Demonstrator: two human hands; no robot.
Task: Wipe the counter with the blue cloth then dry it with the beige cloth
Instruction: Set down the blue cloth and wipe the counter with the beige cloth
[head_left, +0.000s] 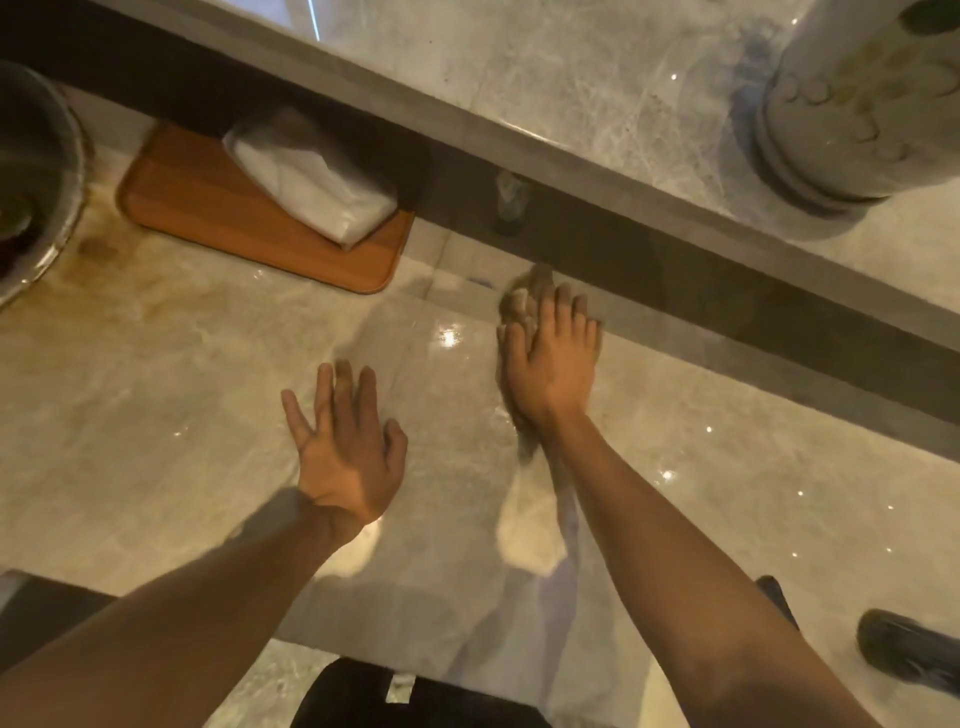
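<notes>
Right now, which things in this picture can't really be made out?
- Beige cloth: mostly hidden under the right hand, head view.
- Blue cloth: nowhere in the frame.
- Glass bowl: cut by the left edge.
- Small object under the ledge: blurred, unidentifiable.
- Dark shoe: cut by the right edge.

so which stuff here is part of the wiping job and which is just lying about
Part of the job: beige cloth under the right hand; counter; left hand, flat and empty.

Lying about: wooden tray, tissue pack, bowl.
</notes>
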